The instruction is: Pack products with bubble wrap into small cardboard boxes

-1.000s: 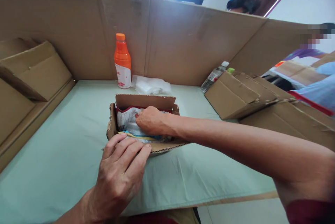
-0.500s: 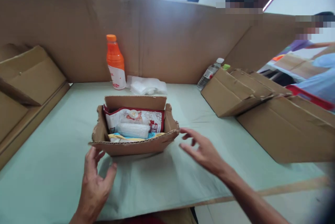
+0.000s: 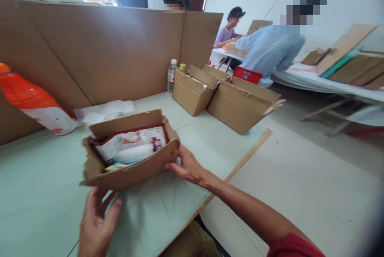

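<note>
A small open cardboard box [image 3: 141, 175] stands on the green-covered table. Inside it lie a white and dark-red printed packet [image 3: 132, 139], a clear plastic-wrapped roll [image 3: 135, 153] and something yellow and blue [image 3: 118, 166]. My right hand [image 3: 190, 165] is at the box's right end, its thumb against the front wall and its fingers round the corner. Below the front left corner is my left hand [image 3: 97, 221], thumb and fingers spread; its fingertips are close to the box, partly behind its lower edge, and I cannot tell whether they touch.
An orange bottle [image 3: 36, 101] and a clear plastic bag [image 3: 109, 113] are behind the box. Further right stand a water bottle [image 3: 171, 77] and larger cardboard boxes [image 3: 240, 109]. A cardboard screen [image 3: 120, 49] rises behind the table [image 3: 168, 205]. Several people sit beyond.
The view has swung right, showing more of the room. My right hand has closed in from beside the box onto its right end. My left hand stays spread near the front left corner.
</note>
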`<state>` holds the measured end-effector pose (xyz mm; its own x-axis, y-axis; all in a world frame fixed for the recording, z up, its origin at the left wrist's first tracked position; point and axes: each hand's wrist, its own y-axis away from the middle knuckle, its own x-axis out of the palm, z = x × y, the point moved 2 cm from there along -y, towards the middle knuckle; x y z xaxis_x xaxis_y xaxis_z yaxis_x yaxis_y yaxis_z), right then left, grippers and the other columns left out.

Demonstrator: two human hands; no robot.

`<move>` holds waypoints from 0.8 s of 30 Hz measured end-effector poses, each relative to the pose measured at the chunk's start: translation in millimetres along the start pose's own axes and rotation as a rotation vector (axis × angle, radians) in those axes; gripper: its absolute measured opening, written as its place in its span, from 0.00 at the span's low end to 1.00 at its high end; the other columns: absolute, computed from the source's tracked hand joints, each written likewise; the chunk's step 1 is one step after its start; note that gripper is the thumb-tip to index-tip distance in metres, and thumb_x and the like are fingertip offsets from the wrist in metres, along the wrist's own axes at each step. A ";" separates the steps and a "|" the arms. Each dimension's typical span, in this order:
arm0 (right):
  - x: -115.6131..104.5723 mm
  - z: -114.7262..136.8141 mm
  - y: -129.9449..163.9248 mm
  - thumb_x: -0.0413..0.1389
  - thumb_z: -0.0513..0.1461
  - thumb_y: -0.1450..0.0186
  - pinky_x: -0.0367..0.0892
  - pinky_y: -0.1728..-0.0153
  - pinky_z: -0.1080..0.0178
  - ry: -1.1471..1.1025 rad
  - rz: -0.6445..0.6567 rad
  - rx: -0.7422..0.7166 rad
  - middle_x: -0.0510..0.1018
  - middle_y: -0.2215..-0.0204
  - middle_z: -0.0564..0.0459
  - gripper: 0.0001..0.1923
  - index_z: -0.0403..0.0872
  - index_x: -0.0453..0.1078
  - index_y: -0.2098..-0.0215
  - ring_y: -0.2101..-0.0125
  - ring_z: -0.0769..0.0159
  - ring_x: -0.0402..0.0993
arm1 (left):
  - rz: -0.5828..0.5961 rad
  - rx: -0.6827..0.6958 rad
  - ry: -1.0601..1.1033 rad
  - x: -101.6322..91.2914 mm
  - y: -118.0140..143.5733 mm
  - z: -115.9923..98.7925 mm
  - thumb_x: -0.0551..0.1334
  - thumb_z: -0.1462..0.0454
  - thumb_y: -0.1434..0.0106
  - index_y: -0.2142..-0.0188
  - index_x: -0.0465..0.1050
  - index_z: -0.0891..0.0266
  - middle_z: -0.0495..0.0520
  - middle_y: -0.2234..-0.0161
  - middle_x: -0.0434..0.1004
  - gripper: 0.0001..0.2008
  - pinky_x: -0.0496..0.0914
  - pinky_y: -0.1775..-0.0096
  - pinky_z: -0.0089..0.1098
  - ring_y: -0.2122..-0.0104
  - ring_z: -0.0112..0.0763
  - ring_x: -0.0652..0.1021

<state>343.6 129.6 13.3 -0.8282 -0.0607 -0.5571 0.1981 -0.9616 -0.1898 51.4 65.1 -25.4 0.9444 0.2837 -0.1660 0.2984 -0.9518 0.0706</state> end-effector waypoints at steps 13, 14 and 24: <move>-135.4 -99.0 143.3 0.58 0.52 0.36 0.76 0.66 0.59 0.058 -0.833 0.442 0.77 0.49 0.43 0.28 0.49 0.64 0.42 0.59 0.57 0.78 | 0.576 0.133 0.251 291.6 -13.6 -49.3 0.64 0.59 0.42 0.39 0.60 0.58 0.65 0.36 0.61 0.32 0.67 0.40 0.49 0.35 0.50 0.66; -132.5 -101.0 145.8 0.58 0.52 0.36 0.76 0.65 0.59 0.051 -0.842 0.445 0.76 0.48 0.42 0.30 0.49 0.63 0.40 0.58 0.56 0.78 | 0.623 0.142 0.239 299.9 -7.3 -47.8 0.64 0.60 0.43 0.38 0.60 0.58 0.65 0.36 0.61 0.33 0.69 0.42 0.49 0.36 0.50 0.66; -136.7 -130.3 132.2 0.59 0.49 0.35 0.68 0.40 0.48 0.071 -0.797 0.374 0.69 0.37 0.40 0.38 0.48 0.56 0.31 0.40 0.50 0.69 | 0.866 0.202 0.216 363.1 -11.6 -50.7 0.67 0.59 0.46 0.33 0.55 0.54 0.61 0.27 0.40 0.42 0.63 0.37 0.51 0.29 0.53 0.53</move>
<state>551.4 45.6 -41.0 -0.6095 0.6702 -0.4235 -0.6195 -0.7360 -0.2731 397.9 185.1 -36.6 0.8382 -0.5427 0.0539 -0.5370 -0.8385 -0.0925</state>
